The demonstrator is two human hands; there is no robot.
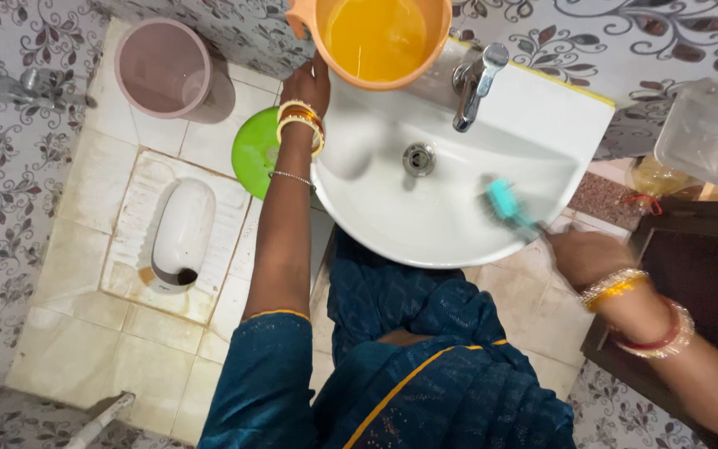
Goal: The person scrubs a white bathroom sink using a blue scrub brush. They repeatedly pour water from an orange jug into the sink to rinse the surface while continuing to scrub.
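Nearest the viewer, at 6 o'clock: the person's dark teal garment (425,374) with yellow piping, worn over both arms. Right hand (585,256), at 3 o'clock, its grip clenched on the handle of a turquoise scrub brush (504,204); the bristle head is blurred and lies against the inner wall of the white wash basin (425,224), at 4 o'clock of the drain (418,158). Left hand (307,83), at 12 o'clock, bangled at the wrist, its grip grasping an orange plastic mug (376,41) by the base; the mug is tilted over the basin's back rim, just beside the chrome tap (474,83). A green round object (255,151) shows behind the left forearm. At 9 o'clock, a white squat toilet pan (180,233) set in the tiled floor (85,341); at 11 o'clock, a pink bucket (164,66).
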